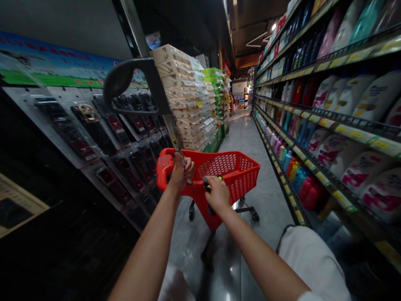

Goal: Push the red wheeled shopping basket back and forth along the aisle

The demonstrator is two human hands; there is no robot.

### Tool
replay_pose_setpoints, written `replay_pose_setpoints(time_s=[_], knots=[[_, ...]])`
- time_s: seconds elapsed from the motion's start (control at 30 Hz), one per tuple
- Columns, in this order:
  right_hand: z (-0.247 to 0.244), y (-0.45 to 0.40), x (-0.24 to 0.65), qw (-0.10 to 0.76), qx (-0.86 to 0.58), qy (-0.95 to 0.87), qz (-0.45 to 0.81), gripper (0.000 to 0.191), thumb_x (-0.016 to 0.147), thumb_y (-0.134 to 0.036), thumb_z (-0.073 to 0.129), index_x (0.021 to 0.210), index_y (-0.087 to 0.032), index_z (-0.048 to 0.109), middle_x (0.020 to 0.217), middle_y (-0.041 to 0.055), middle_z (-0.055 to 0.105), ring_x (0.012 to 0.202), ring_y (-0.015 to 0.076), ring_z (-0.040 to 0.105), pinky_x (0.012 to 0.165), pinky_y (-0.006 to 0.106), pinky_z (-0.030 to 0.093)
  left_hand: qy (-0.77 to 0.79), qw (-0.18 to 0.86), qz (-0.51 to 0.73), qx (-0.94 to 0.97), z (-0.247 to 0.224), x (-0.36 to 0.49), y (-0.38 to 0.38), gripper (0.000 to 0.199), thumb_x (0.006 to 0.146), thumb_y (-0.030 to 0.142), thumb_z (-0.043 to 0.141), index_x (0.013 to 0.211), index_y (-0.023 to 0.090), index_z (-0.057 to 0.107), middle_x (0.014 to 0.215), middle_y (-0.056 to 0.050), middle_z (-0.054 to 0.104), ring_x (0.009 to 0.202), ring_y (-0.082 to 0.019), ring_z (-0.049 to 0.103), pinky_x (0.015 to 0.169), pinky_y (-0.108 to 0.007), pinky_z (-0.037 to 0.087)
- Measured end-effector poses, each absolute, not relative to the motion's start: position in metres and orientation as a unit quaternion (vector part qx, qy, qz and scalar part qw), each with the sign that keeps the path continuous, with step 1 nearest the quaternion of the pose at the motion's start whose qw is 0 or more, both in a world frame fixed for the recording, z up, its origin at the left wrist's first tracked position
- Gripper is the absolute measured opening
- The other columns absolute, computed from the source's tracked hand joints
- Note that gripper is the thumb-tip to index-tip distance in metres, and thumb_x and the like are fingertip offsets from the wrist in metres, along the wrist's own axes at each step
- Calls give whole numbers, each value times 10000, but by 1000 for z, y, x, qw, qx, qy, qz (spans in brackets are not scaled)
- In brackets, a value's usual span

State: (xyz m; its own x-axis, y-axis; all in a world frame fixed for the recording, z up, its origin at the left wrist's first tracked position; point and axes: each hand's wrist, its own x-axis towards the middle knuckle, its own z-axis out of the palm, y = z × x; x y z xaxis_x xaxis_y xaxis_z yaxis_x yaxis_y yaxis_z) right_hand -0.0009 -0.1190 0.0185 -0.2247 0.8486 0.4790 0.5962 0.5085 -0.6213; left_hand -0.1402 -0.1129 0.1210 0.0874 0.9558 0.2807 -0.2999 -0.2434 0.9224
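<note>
What looks like a hand saw with a grey loop handle (pixel 134 85) stands upright in front of me, its narrow metal blade (pixel 173 136) pointing down. My left hand (pixel 181 172) is wrapped round the lower blade, just above the near rim of a red shopping cart (pixel 246 177). To its right, my right hand (pixel 217 193) is closed on a black and yellow handled tool (pixel 207 184); most of that tool is hidden by the fingers. The cart's basket is in front of both hands, and its red push handle (pixel 164 167) is left of my left hand.
Shelves of bottles (pixel 360 138) line the right side. On the left hang packaged items (pixel 112 125) on a display panel. Stacked packs (pixel 184 96) stand beyond the cart on the left. A grey tiled floor (pixel 242 129) runs down the aisle between them.
</note>
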Motion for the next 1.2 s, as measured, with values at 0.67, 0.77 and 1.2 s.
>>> replay_pose_setpoints(time_s=[0.67,0.77,1.2], knots=[[-80,45,152,437,-701,-539,166,625,808,-81,450,1433,-113,452,1449,158,443,1226,219,489,1000,303,405,367,419,642,527,124,-131,-114,703,688,820,540,453,190,337,395,70,220,333,-41,146,318,-190,113],[-83,51,149,435,-707,-528,178,561,806,-70,442,1361,-88,519,1357,168,514,1180,211,517,969,289,405,364,417,638,535,124,-129,-115,696,681,823,539,455,193,345,397,69,227,331,-43,144,316,-201,102],[-69,-40,42,479,-544,-668,167,522,727,-54,515,1225,-181,606,1397,100,515,1231,236,500,1048,384,418,353,462,654,485,122,-109,-106,688,743,792,506,462,189,329,387,68,231,323,-34,156,312,-185,118]])
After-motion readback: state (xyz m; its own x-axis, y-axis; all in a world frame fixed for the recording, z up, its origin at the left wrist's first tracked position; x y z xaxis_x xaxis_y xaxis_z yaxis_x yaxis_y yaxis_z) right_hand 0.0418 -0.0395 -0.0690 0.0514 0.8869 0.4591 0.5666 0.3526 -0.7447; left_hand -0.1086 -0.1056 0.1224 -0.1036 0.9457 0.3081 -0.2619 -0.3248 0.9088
